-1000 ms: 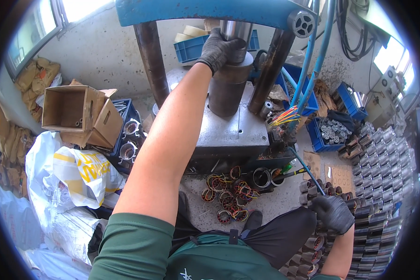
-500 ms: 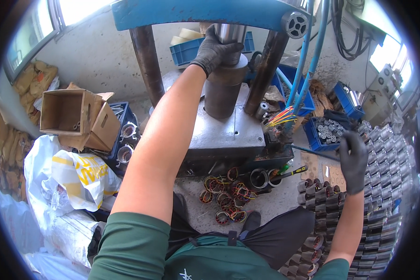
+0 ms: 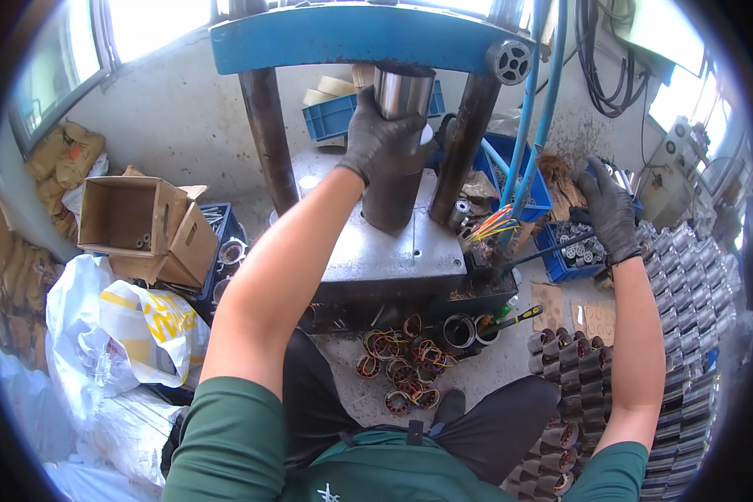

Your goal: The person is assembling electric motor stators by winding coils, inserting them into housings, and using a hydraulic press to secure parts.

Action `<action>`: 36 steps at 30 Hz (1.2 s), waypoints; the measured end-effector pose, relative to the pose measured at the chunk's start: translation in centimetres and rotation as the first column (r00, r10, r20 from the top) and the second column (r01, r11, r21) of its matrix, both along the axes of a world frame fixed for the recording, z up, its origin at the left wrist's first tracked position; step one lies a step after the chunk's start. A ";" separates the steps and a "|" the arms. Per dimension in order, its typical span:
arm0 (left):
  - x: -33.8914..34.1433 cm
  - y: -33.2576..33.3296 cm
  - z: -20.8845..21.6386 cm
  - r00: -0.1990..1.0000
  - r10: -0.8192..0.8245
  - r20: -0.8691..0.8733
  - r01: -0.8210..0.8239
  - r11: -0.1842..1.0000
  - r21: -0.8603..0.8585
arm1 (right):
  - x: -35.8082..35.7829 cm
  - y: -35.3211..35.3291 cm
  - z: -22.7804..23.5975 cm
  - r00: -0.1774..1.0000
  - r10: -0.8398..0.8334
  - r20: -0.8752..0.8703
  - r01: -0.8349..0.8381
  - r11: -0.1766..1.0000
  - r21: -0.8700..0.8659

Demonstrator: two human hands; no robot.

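Observation:
My gloved left hand [image 3: 381, 138] is closed around a shiny metal cylinder [image 3: 404, 94], a sleeve-like tube under the blue press beam. Beneath it stands a thick dark steel cylinder [image 3: 391, 197] on the press table [image 3: 351, 251]. My fingers partly hide where the two meet. Over on the right, my gloved right hand [image 3: 611, 216] is raised with its fingers stretched out. The end of a dark lever [image 3: 544, 251] reaches its palm side; whether they touch is hard to tell.
The blue press beam [image 3: 351, 38] spans overhead between steel columns [image 3: 268, 138]. Wired stator coils [image 3: 406, 364] lie on the floor by my feet. Stacked metal cores [image 3: 686, 309] fill the right side. A cardboard box [image 3: 125, 213] and white plastic bags [image 3: 100, 326] are on the left.
My left hand and the shiny cylinder appear slightly lower in view. My right hand has moved up and its fingers have straightened; the dark lever has swung upward with it.

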State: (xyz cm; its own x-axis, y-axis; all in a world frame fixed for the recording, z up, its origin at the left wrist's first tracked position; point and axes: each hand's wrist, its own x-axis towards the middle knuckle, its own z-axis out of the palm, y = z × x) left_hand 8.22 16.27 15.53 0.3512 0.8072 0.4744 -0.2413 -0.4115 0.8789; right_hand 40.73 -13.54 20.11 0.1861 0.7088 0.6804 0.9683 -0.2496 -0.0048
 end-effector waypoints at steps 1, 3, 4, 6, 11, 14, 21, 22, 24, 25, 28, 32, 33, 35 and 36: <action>-1.1 -0.8 -0.5 1.000 0.010 0.001 -0.010 1.000 0.008 | -0.4 0.0 0.2 0.998 -0.061 -0.004 0.061 0.995 -0.077; -3.0 -2.1 -2.9 0.989 0.054 0.139 -0.082 0.974 0.209 | -3.2 -0.1 0.5 0.995 -0.083 -0.055 0.080 0.995 -0.064; -3.4 -3.4 -3.5 0.988 0.047 0.149 -0.078 0.974 0.211 | -3.1 -0.7 0.2 0.998 -0.034 -0.048 0.032 0.999 -0.034; -4.5 -6.2 -5.3 0.899 -0.144 0.414 0.129 0.990 0.063 | -3.7 -2.3 0.2 1.000 0.010 -0.023 -0.012 0.998 -0.064; -8.9 -9.9 -10.3 0.775 -0.182 0.605 0.419 0.865 -0.276 | -8.3 -7.1 -2.1 0.997 0.068 -0.039 -0.074 0.984 -0.163; -9.8 -9.8 -12.2 0.712 -0.144 0.688 0.515 0.773 -0.370 | -10.9 -12.4 -4.9 0.965 0.249 0.088 -0.208 0.921 -0.329; -10.4 -8.9 -13.1 0.650 -0.135 0.748 0.580 0.724 -0.373 | -23.7 -7.7 -6.0 0.899 0.416 -0.138 -0.438 0.838 -0.325; -10.4 -8.7 -13.1 0.647 -0.142 0.749 0.587 0.719 -0.371 | -25.1 -5.6 -5.7 0.885 0.428 -0.184 -0.465 0.834 -0.297; -10.6 -8.7 -13.3 0.654 -0.146 0.742 0.582 0.724 -0.371 | -27.0 -0.8 -6.2 0.864 0.442 -0.242 -0.495 0.834 -0.244; -10.4 -8.8 -13.0 0.653 -0.154 0.742 0.581 0.730 -0.360 | -27.4 1.3 -6.4 0.870 0.433 -0.238 -0.483 0.847 -0.224; -10.4 -8.8 -12.8 0.680 -0.188 0.709 0.572 0.741 -0.352 | -27.5 7.3 -9.6 0.776 0.469 -0.421 -0.555 0.825 -0.103; -10.8 -8.8 -12.6 0.724 -0.164 0.670 0.517 0.773 -0.369 | -30.4 12.3 -10.6 0.722 0.280 -0.632 -0.511 0.833 -0.214; -10.7 -8.8 -12.3 0.723 -0.170 0.670 0.522 0.769 -0.369 | -30.4 12.8 -11.0 0.705 0.292 -0.646 -0.538 0.814 -0.220; -11.4 -9.0 -12.1 0.794 -0.088 0.602 0.372 0.853 -0.367 | -30.8 13.7 -12.6 0.714 0.368 -0.596 -0.558 0.813 -0.166; -11.4 -8.8 -12.4 0.810 -0.066 0.583 0.335 0.868 -0.367 | -31.0 14.1 -13.3 0.711 0.416 -0.567 -0.573 0.810 -0.125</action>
